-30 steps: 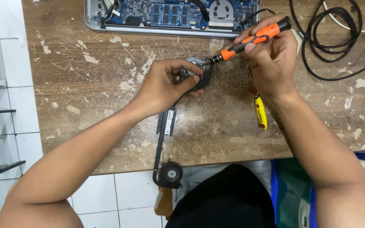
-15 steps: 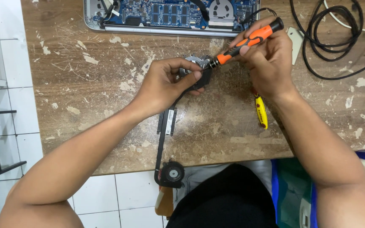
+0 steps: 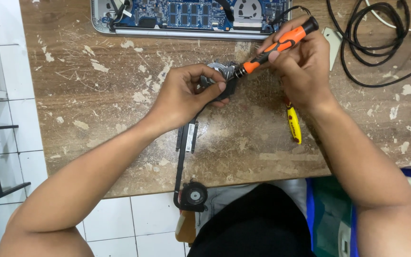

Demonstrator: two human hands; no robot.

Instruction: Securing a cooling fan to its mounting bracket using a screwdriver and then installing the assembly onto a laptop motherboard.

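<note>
Your left hand point(image 3: 186, 97) pinches the small fan point(image 3: 219, 76) of the black cooling assembly point(image 3: 185, 157) against the scuffed worktop point(image 3: 120, 119), just below the opened laptop point(image 3: 191, 19). Your right hand point(image 3: 300, 71) is closed round an orange screwdriver point(image 3: 277, 47), its tip on the fan. A yellow tool point(image 3: 293, 124) lies beside your right wrist.

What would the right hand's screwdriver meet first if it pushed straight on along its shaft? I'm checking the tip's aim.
The right hand aims the orange screwdriver down-left; its tip already seems to meet the small fan part pinched by the left hand. Depth is uncertain.
</note>
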